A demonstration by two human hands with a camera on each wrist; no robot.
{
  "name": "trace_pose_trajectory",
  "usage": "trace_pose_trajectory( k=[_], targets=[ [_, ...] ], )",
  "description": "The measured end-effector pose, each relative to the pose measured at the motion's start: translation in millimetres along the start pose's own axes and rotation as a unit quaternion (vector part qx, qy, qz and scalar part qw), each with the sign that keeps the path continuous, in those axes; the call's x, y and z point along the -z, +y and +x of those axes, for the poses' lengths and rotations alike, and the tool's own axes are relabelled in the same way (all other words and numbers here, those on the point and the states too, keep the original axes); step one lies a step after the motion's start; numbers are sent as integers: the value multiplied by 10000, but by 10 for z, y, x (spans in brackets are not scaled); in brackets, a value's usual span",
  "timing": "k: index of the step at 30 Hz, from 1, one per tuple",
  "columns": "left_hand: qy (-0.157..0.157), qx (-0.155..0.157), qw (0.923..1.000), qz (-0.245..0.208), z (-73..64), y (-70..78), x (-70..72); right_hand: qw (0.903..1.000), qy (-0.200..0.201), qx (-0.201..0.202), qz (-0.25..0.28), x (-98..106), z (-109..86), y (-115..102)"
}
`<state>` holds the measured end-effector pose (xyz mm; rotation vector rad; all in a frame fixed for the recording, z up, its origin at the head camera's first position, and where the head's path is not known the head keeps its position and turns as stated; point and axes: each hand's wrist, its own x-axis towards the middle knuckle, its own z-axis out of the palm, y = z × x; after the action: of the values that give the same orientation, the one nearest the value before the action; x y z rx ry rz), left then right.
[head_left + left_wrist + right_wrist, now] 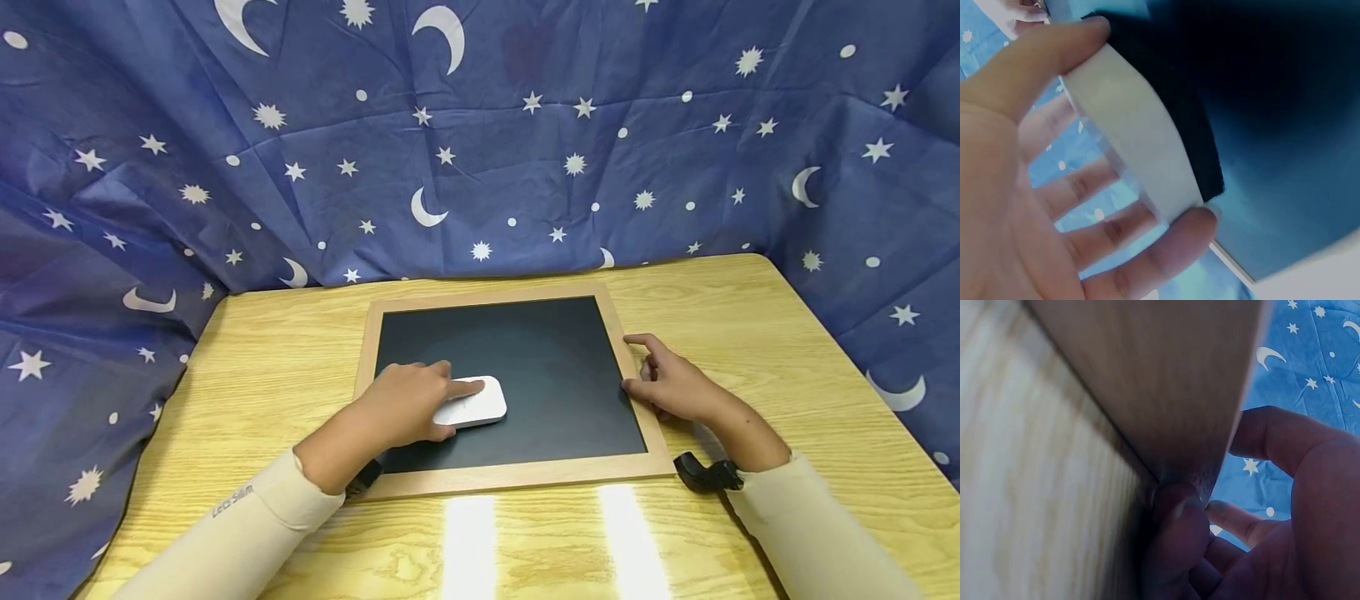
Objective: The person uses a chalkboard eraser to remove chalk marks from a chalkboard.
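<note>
A chalkboard (540, 350) in a light wooden frame lies flat on the table. My left hand (411, 404) grips a white board eraser (487, 402) on the left half of the board, index finger stretched along its top. In the left wrist view, the thumb and a finger pinch opposite ends of the eraser (1125, 115), and its black felt pad (1194, 131) faces the board. At the frame's right side, my right hand (675, 385) holds the edge. The right wrist view has the thumb at the frame's (1166, 381) upper edge and a curled finger low against its side.
A wood-grain table (262, 367) extends around the board on all sides. Blue curtain cloth (487, 150) with white moons and stars hangs behind the table and along both sides. Two bright reflections fall on the tabletop in front of the frame.
</note>
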<state>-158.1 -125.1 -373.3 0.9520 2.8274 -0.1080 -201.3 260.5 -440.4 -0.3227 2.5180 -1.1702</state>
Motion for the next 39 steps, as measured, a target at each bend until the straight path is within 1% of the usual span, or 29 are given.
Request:
trace_pose_trajectory(
  k=[4, 7, 10, 14, 15, 18, 22, 24, 25, 29, 31, 34, 39],
  targets=[
    [132, 18, 9999, -26, -280, -121, -58, 10000, -9, -20, -41, 5, 6, -18],
    [209, 10, 9998, -29, -427, -180, -83, 10000, -15, 32, -63, 10, -2, -24],
    [248, 28, 9996, -90, -521, -225, -106, 10000, -5, 38, -61, 4, -7, -21],
    [280, 92, 9990, -341, -609, -287, -145, 10000, -12, 34, -35, -7, -9, -18],
    [328, 122, 9986, -388, -630, -304, -153, 10000, -19, 40, -22, -10, -6, -16],
    [623, 276, 9963, -530, -683, -374, -166, 9999, -43, 90, 12, -11, -3, -19],
    [1149, 718, 9892, -558, -714, -504, -135, 10000, -15, 78, -9, -3, -5, -24],
    [1305, 1068, 9844, -499, -716, -588, -115, 10000, -7, 80, -19, 0, -8, -28],
    [1334, 1266, 9817, -491, -713, -631, -107, 10000, -1, 86, -30, 2, -8, -26],
    [1337, 2047, 9682, -530, -709, -806, -130, 9999, -19, 139, -9, 1, -10, -21],
    [1344, 2353, 9608, -589, -709, -880, -159, 9999, -17, 158, 0, 0, -9, -18],
    [1330, 2689, 9516, -663, -710, -966, -205, 9998, -11, 180, 7, 3, -15, -23],
    [1159, 3086, 9414, -712, -693, -1074, -288, 9998, 15, 189, -22, 7, -18, -24]
  ],
)
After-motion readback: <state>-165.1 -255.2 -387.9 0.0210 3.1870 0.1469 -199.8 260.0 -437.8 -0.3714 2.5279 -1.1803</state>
